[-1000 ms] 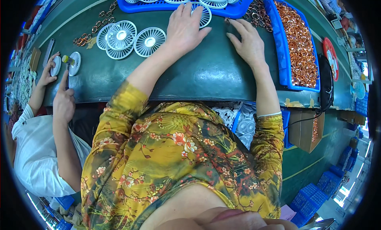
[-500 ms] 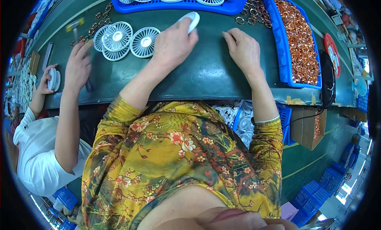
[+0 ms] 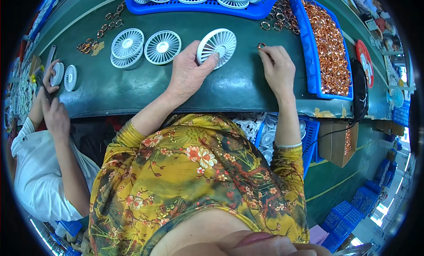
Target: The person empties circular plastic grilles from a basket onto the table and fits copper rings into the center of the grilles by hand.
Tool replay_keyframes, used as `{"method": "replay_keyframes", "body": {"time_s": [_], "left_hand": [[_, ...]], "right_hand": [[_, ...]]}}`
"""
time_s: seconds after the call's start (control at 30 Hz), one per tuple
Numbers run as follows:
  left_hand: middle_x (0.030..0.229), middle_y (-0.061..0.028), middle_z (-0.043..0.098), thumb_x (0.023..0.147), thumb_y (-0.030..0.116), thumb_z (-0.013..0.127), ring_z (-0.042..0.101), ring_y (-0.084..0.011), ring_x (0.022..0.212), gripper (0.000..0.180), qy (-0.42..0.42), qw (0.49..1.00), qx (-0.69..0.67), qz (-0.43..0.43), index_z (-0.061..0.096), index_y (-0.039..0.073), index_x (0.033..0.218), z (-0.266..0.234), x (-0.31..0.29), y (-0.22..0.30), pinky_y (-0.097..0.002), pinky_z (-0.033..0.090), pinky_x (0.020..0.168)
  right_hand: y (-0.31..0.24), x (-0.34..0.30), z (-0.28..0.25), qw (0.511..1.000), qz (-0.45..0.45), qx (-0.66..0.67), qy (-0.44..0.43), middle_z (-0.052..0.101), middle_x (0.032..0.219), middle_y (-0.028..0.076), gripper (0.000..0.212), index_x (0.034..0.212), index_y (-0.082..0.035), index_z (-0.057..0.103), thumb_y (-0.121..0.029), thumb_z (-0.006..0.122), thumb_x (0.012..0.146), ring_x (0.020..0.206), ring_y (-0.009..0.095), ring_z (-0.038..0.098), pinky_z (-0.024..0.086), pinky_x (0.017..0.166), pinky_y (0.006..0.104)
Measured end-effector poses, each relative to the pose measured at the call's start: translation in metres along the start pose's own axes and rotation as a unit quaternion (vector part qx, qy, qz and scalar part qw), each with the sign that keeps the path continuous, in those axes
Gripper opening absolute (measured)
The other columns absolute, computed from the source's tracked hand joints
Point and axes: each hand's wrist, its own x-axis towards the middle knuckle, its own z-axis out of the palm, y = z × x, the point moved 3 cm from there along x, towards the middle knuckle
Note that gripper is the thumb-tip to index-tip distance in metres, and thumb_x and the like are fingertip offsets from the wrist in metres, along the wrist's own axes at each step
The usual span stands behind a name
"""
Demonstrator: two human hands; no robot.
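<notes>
My left hand [image 3: 189, 70] grips a white spoked round grille [image 3: 226, 43] by its rim, thumb across its face, with the disc tilted up off the table. My right hand [image 3: 280, 70] pinches a small copper-coloured ring [image 3: 261, 45] between thumb and fingertips, right of the grille and apart from it. Left of my left hand, a similar white grille [image 3: 162, 47] lies flat. Beyond it are two overlapping grilles [image 3: 127, 43].
A blue bin [image 3: 312, 57] heaped with copper rings stands at right. Loose rings [image 3: 282, 19] lie beside it. A blue tray [image 3: 198, 8] of grilles is at the back. At left, a co-worker's hand [image 3: 57, 116] holds a hammer near an upright white disc [image 3: 70, 78].
My left hand has lowered the grille and turned its face into view. A copper ring now shows in my right fingertips. One grille has left the left pile; the co-worker's hammer has come down.
</notes>
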Motion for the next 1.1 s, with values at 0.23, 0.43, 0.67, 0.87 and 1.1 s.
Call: {"method": "replay_keyframes", "body": {"time_s": [0.23,0.43,0.67,0.87,1.1], "left_hand": [[0.099,-0.0047,0.058,0.098,0.024,0.051,0.053,-0.0088,0.090,0.031,-0.052,0.981,-0.187,0.025,0.049,0.000,0.117,0.016,-0.003,0.012,-0.0249,0.046,0.079],[0.093,-0.0062,0.058,0.099,0.026,0.047,0.054,-0.0107,0.085,0.031,-0.057,0.989,-0.123,0.059,0.048,0.001,0.117,0.021,-0.011,0.028,-0.0270,0.046,0.076],[0.084,-0.0173,0.061,0.090,0.015,0.049,0.063,-0.0253,0.077,0.024,-0.036,0.997,-0.022,0.059,0.044,-0.001,0.107,0.018,-0.016,0.025,-0.0370,0.050,0.070],[0.092,-0.0089,0.057,0.094,0.017,0.049,0.054,-0.0140,0.085,0.024,-0.081,0.997,0.010,0.004,0.048,0.000,0.110,0.015,-0.012,0.024,-0.0283,0.045,0.077],[0.107,-0.0055,0.059,0.093,0.020,0.056,0.056,-0.0103,0.097,0.037,-0.281,0.918,-0.245,-0.133,0.047,0.001,0.124,0.012,-0.021,0.033,-0.0262,0.047,0.083]], "right_hand": [[-0.061,-0.017,-0.022,0.984,-0.096,0.108,0.101,0.063,0.081,0.009,0.016,0.084,-0.005,0.064,-0.002,0.075,0.072,0.071,0.023,0.060,0.048,0.061,0.0316],[-0.084,-0.012,-0.015,0.980,-0.162,0.059,0.098,0.061,0.077,0.005,0.018,0.081,-0.007,0.062,-0.004,0.075,0.069,0.068,0.023,0.058,0.046,0.058,0.0335],[-0.088,-0.011,-0.001,0.993,-0.121,-0.004,0.000,0.056,0.078,0.008,0.011,0.080,-0.007,0.057,-0.009,0.068,0.077,0.069,0.026,0.055,0.044,0.059,0.0368],[-0.084,-0.021,0.006,0.996,-0.089,-0.019,-0.017,0.060,0.087,0.008,0.017,0.086,-0.008,0.060,-0.014,0.071,0.075,0.086,0.027,0.057,0.043,0.075,0.0387],[-0.083,-0.021,-0.029,0.984,-0.157,0.061,-0.055,0.065,0.116,-0.004,0.026,0.095,-0.016,0.073,-0.029,0.075,0.072,0.129,0.029,0.043,0.020,0.109,0.0474]]}}
